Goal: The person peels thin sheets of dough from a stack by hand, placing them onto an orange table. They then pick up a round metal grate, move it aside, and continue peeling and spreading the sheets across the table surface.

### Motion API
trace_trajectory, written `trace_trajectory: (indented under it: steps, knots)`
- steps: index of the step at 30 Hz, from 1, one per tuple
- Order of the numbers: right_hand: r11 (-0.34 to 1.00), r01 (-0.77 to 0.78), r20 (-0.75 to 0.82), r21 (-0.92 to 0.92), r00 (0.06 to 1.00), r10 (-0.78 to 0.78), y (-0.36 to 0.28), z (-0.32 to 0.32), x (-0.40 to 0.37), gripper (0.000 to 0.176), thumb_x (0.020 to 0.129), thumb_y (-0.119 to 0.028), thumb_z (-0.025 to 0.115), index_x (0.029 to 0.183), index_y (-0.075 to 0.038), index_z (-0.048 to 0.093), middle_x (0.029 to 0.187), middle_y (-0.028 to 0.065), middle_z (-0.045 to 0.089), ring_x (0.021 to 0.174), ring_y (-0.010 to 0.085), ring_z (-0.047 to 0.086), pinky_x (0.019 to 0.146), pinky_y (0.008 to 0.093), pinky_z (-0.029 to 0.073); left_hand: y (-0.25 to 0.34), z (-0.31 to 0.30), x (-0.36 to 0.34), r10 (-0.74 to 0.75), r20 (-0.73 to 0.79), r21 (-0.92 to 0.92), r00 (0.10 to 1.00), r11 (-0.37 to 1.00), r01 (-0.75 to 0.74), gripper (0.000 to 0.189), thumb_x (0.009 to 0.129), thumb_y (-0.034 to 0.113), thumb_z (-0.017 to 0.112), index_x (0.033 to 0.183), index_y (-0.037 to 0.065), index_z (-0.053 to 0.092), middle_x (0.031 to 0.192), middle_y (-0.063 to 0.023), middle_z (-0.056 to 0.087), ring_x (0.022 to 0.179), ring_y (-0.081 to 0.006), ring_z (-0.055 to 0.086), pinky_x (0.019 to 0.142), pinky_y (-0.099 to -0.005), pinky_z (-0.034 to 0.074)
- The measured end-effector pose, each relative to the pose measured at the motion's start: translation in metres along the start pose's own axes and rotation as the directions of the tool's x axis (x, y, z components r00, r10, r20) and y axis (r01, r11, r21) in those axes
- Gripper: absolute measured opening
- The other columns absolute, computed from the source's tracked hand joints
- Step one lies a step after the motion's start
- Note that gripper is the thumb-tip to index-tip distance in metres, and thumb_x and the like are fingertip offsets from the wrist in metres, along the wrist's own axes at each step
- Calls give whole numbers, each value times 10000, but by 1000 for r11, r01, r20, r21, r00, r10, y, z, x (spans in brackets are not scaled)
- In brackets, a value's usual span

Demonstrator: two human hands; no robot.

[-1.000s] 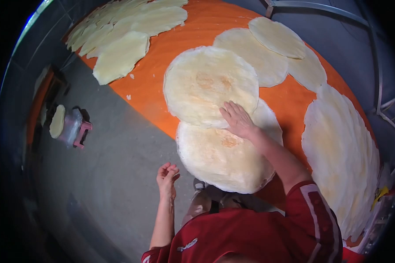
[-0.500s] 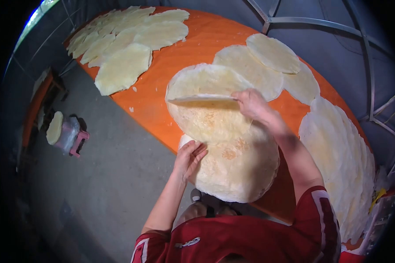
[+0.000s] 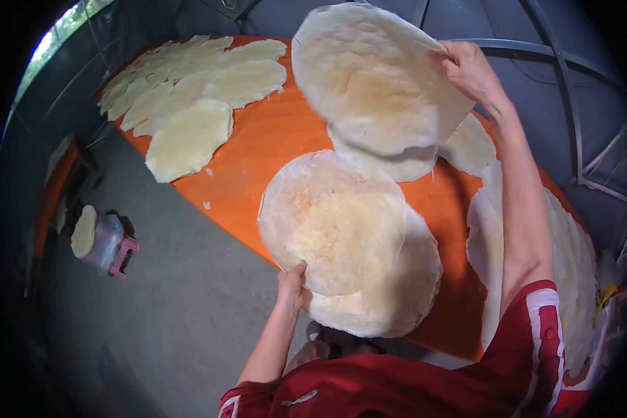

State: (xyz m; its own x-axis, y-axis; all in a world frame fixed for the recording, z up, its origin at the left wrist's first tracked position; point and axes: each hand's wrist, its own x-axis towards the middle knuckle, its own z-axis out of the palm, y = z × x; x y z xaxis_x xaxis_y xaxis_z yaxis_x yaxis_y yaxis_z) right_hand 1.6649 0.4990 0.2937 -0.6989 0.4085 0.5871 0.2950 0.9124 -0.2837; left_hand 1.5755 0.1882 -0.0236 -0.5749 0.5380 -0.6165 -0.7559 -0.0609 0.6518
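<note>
My right hand (image 3: 470, 66) pinches the right edge of a big thin round flatbread (image 3: 376, 80), which hangs raised and tilted above the table. Nearer to me lie overlapping flatbreads (image 3: 334, 230), pale with light brown patches. My left hand (image 3: 292, 282) grips their lower left rim, its thumb on top and the other fingers hidden beneath. The front of these breads reaches past the near edge of the orange table (image 3: 244, 143). Partly covered by the raised bread, another flatbread (image 3: 404, 166) lies flat behind.
Overlapping flatbreads (image 3: 188, 136) cover the far left of the table. A long row of them (image 3: 571, 279) runs down the right side, with a single bread (image 3: 470, 146) behind. Metal frame bars (image 3: 564, 90) stand at the right. A pink stool (image 3: 124, 256) is on the grey floor.
My right hand has lifted a flatbread off the near pile, up and away to the right. My left hand has shifted slightly down, now thumb-up on the rim. The view has tilted a little.
</note>
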Motion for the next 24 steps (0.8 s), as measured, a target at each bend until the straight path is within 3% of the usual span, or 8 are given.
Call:
trace_trajectory:
  steps: [5,9,11,14,18,19,21,24]
  knots:
    - [905,301,505,-301,855,-117,-91,52,-81,290,628,6,454,896,-44,553,790,153,570,680,298,538,643,339,445,16,7,-32,30,208,-148,978,989,1,378,782,-22,436,1141,-51,322,1090,-185,453,953,-269,499,785,-377,454]
    - [869,469,515,156,712,-477,-106,182,-229,226,693,-95,487,860,55,513,900,155,551,785,280,543,675,372,436,29,4,-18,80,478,-282,875,957,67,454,702,-104,421,1141,-28,330,1084,-178,455,933,-276,516,745,-344,475]
    - [983,178,109,-34,979,-173,-133,206,-256,183,689,-136,516,787,17,531,780,161,560,685,269,558,570,365,436,33,-2,-7,72,606,-231,792,969,88,496,672,-123,421,1146,-8,334,1080,-172,456,930,-273,520,725,-334,481]
    - [951,-307,543,46,806,234,-89,196,-234,145,708,-163,519,723,-21,541,654,161,547,596,252,553,517,367,420,48,9,-32,192,510,-103,839,981,-161,539,654,-111,436,1153,69,342,1014,-133,474,856,-211,522,636,-298,457]
    - [618,-569,280,543,816,506,-9,94,-204,143,733,-161,536,811,-41,538,724,71,536,659,144,503,595,284,418,41,-38,-16,399,83,402,913,825,-397,508,656,-16,527,1130,80,371,1010,-126,504,851,-211,529,664,-280,453]
    - [420,-758,451,500,641,621,-4,37,-199,229,723,-150,539,927,-50,513,860,54,530,787,118,502,669,239,420,36,-54,-14,149,63,436,987,886,-161,457,660,13,543,1095,51,407,968,-120,530,824,-208,540,662,-281,452]
    - [362,-379,33,852,728,685,-6,-25,-234,288,709,-183,571,950,-43,500,835,56,542,742,140,543,639,266,458,24,-70,-11,-260,149,336,954,921,199,352,672,44,554,1012,0,472,875,-105,569,761,-203,555,663,-286,453]
    - [292,-578,16,762,468,884,20,-104,-290,304,724,-151,571,967,20,506,844,99,574,716,158,573,621,275,478,-3,-85,-3,-337,445,149,830,942,302,230,693,-4,513,921,-35,528,876,-112,573,731,-215,567,714,-321,459]
